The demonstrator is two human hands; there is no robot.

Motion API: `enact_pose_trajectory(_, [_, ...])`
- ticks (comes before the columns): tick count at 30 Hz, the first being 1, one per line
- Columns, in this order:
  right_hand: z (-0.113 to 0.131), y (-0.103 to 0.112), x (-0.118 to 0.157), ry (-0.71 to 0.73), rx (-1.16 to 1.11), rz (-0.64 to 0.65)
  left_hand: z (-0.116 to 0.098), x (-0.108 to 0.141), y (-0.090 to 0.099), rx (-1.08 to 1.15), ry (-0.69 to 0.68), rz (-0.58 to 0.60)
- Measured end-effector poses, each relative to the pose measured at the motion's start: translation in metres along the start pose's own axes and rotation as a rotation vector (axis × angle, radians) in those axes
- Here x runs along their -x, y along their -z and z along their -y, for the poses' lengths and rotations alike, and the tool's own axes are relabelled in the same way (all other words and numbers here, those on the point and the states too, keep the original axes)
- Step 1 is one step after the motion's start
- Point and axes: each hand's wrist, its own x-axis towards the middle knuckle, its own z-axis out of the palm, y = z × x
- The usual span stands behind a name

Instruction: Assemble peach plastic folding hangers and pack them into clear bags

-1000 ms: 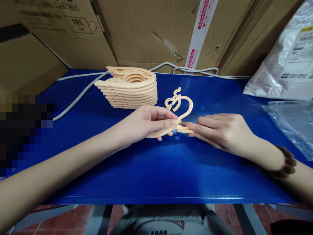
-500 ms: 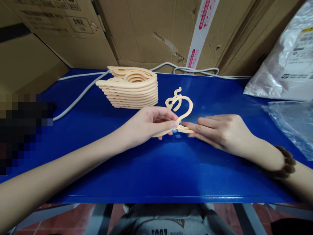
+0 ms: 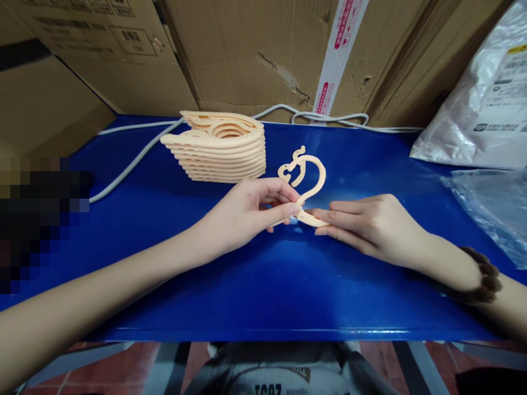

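A cream plastic folding hanger (image 3: 320, 178) is held low over the blue table, its curved hook pointing up and away from me. My left hand (image 3: 257, 206) pinches it near the base of the hook, thumb on top. At the right, the fingers of my right hand (image 3: 373, 224) close on one of its short arms, partly covering it. Just behind the hook lies a loose cream curved piece (image 3: 302, 174), partly overlapped by it. Back left of my left hand stands a neat stack of folded cream hangers (image 3: 234, 159).
Cardboard boxes (image 3: 247, 55) wall off the back of the blue table (image 3: 255, 291). A white cable (image 3: 135, 164) runs along the rear and left. On the right are a plastic-wrapped package (image 3: 473, 115) and clear plastic film (image 3: 494, 203).
The hanger has turned slightly in my fingers, and its right arm shows more of its flat side. My right hand has shifted a little; the stack and loose piece stay put.
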Motion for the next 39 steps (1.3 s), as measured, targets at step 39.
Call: enact_pose_trajectory(39, [0.011,0.001,-0.003,-0.246,-0.235,0.086,0.001,0.006,-0.007,-0.297,-0.04,-0.076])
